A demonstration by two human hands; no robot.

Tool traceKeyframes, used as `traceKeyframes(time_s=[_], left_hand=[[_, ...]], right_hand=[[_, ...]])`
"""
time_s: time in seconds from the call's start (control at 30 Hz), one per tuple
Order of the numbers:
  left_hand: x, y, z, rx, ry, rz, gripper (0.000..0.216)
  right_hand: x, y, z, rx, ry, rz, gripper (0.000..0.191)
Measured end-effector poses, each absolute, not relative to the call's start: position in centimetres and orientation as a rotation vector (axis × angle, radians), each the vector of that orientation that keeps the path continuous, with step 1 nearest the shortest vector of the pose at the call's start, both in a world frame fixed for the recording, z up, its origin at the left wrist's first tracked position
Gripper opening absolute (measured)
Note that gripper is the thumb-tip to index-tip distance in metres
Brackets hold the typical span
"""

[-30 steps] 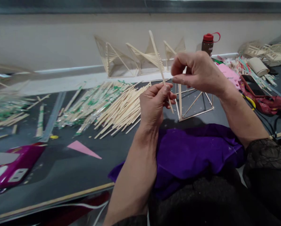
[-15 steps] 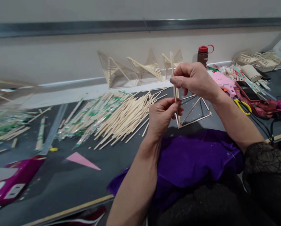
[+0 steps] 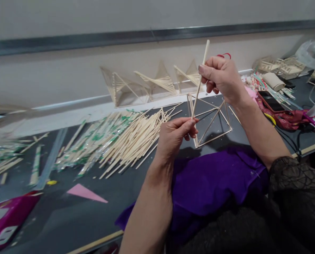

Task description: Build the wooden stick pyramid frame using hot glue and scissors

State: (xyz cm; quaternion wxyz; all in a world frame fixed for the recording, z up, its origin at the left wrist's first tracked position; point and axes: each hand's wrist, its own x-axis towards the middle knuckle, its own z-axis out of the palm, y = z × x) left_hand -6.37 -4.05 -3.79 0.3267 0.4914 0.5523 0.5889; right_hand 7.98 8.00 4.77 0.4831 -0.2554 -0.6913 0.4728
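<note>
A thin wooden stick (image 3: pixel 206 51) is held up at a slant between my two hands. My left hand (image 3: pixel 174 137) pinches its lower end between thumb and fingers. Higher up, my right hand (image 3: pixel 222 79) grips the same stick, leaving its top end free above the thumb. Just behind my left hand stands an open frame of wooden sticks (image 3: pixel 214 138) on the dark table. A loose pile of wooden sticks (image 3: pixel 132 141) lies to the left of my left hand.
Several twisted stick models (image 3: pixel 157 83) line the wall. Wrapped stick bundles (image 3: pixel 94 139) and a pink paper triangle (image 3: pixel 86 193) lie left. Purple cloth (image 3: pixel 215 180) covers the near edge. A phone (image 3: pixel 270 101) and a red-brown strap (image 3: pixel 289 116) are at the right.
My right hand has moved up and slightly right. The stick, upright before, now leans to the right at its top. The camera view has shifted a little.
</note>
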Motion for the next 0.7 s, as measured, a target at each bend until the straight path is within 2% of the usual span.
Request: traceKeyframes(time_s=[0.17, 0.5, 0.7], left_hand=[[-6.2, -3.9, -4.1, 1.369, 1.516, 1.627, 0.013], [-6.5, -3.7, -4.1, 1.351, 1.534, 1.696, 0.041], [-6.8, -3.3, -3.9, 1.078, 1.623, 1.766, 0.02]], right_hand=[[8.0, 7.8, 4.9, -0.585, -1.699, 1.151, 0.029], [8.5, 8.7, 5.5, -0.598, -1.589, 1.146, 0.032], [10.8, 10.2, 7.0, -0.405, -1.271, 1.184, 0.024]])
